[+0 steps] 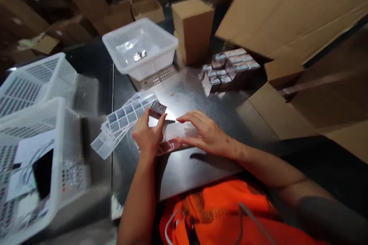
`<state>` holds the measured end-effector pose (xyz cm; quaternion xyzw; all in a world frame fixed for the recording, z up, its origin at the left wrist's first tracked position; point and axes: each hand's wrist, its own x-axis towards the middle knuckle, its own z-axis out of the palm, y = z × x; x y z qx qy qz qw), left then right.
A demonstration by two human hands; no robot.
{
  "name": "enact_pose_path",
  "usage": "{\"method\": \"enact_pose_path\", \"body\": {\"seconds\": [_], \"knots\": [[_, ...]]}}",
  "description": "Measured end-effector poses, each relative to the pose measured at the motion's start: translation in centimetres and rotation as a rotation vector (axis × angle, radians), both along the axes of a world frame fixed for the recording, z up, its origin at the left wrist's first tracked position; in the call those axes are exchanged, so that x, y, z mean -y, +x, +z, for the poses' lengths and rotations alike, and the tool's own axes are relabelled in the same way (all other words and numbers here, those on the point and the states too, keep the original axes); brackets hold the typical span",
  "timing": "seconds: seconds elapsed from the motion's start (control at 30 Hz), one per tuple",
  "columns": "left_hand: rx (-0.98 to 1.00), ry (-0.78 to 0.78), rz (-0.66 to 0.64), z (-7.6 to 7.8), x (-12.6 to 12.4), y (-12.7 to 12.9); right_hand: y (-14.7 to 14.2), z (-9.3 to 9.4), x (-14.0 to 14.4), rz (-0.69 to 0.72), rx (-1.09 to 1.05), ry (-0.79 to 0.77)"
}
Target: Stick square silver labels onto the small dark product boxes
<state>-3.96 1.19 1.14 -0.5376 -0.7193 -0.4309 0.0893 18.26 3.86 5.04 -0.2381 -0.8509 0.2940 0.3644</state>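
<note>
In from the near edge of the bench (181,172), a small box (158,110) is pinched in the left hand (148,132), the right hand (207,132) being spread, and work is judged partway, similar boxes (230,68) being grouped far right, gridded sheets (123,118) awaiting at the left edge.

Glossy metal tabletop (189,97), matt cardboard carton (198,40)
</note>
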Motion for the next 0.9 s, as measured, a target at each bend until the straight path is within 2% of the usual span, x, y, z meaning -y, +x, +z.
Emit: {"method": "enact_pose_path", "body": {"seconds": [0.1,0.23,0.43,0.5,0.67,0.77,0.83,0.9], "knots": [[0.032,-0.066,0.034,-0.1,-0.3,0.3,-1.2,-1.2,0.3,0.056,0.098,0.091],[0.087,-0.084,0.044,0.3,-0.3,1.0,-2.0,-2.1,0.3,0.062,0.227,0.131],[0.150,-0.163,0.021,0.8,-0.3,0.8,-1.7,-2.4,0.3,0.076,0.302,-0.043],[0.174,-0.169,0.029,0.7,-0.3,0.8,-1.5,-2.7,0.3,0.087,0.307,-0.058],[0.233,-0.176,0.042,0.2,-0.4,1.2,-1.1,-3.4,0.4,0.035,0.198,0.098],[0.276,-0.158,0.052,0.1,-0.6,1.3,-1.1,-2.9,0.7,0.021,0.116,0.225],[0.353,-0.148,0.057,0.1,-0.8,1.1,-1.0,-2.1,0.9,0.057,0.046,0.288],[0.434,-0.138,0.026,0.1,-1.0,0.8,-0.8,-1.3,1.0,0.152,-0.095,0.248]]}}
